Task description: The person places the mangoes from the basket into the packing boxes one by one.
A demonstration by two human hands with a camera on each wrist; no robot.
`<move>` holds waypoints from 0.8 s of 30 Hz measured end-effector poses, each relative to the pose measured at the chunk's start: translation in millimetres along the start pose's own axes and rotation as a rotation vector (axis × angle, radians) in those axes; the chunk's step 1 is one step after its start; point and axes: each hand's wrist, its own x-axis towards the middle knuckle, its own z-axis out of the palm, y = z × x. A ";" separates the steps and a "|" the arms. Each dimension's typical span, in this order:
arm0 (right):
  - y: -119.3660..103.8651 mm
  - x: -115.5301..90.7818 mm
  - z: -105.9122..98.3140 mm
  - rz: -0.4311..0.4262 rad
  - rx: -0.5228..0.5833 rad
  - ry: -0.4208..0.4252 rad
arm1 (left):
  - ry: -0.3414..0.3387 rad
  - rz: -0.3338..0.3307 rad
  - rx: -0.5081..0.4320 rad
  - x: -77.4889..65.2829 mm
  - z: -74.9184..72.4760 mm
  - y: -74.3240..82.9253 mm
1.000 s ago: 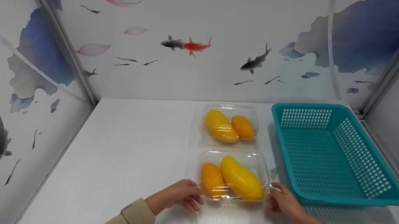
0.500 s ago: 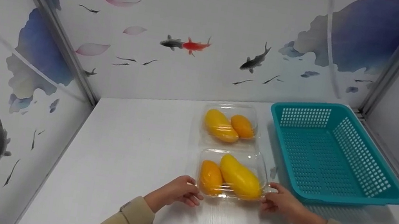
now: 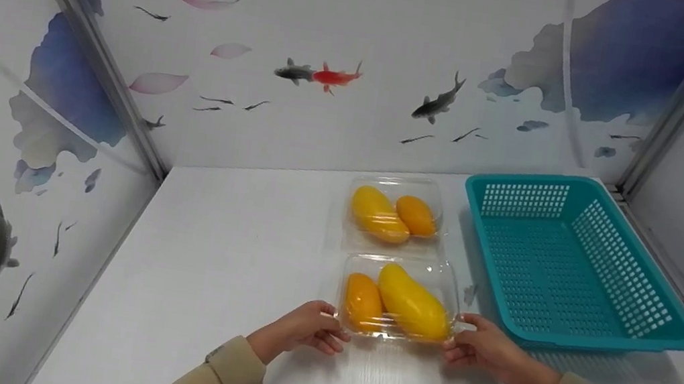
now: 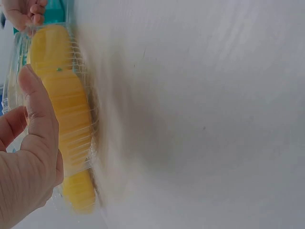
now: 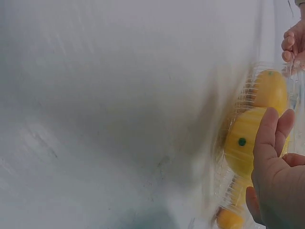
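A clear plastic clamshell box (image 3: pixel 437 277) lies at the near middle of the table, holding a small orange mango (image 3: pixel 364 302) and a larger yellow mango (image 3: pixel 413 303). My left hand (image 3: pixel 301 328) pinches its near left corner between thumb and fingers. At the opposite near corner, my right hand (image 3: pixel 484 349) pinches the edge the same way. Both wrist views show the box's ribbed side, with the left hand (image 4: pixel 33 143) and right hand (image 5: pixel 279 167) at its edge. Directly behind it lies a second clamshell box (image 3: pixel 397 183), also with two mangoes inside.
A teal perforated basket (image 3: pixel 503 314) stands to the right of both boxes, close to the right wall. White table surface (image 3: pixel 239 244) stretches to the left. Walls (image 3: pixel 368 20) printed with fish and petals enclose the back and sides.
The near box has shifted slightly away from me, toward the box behind it. My right hand has moved a little left and taken hold of the corner; the left hand moved up slightly.
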 end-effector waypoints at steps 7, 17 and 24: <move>-0.4 -0.3 0.5 -0.001 -0.008 0.005 | 0.015 -0.008 -0.012 1.2 0.5 1.0; 0.5 0.1 -0.1 -0.012 0.005 -0.001 | 0.024 -0.025 -0.024 1.2 0.8 2.7; -0.2 0.1 1.5 -0.001 -0.018 0.020 | -0.006 0.005 0.000 0.6 -1.6 1.6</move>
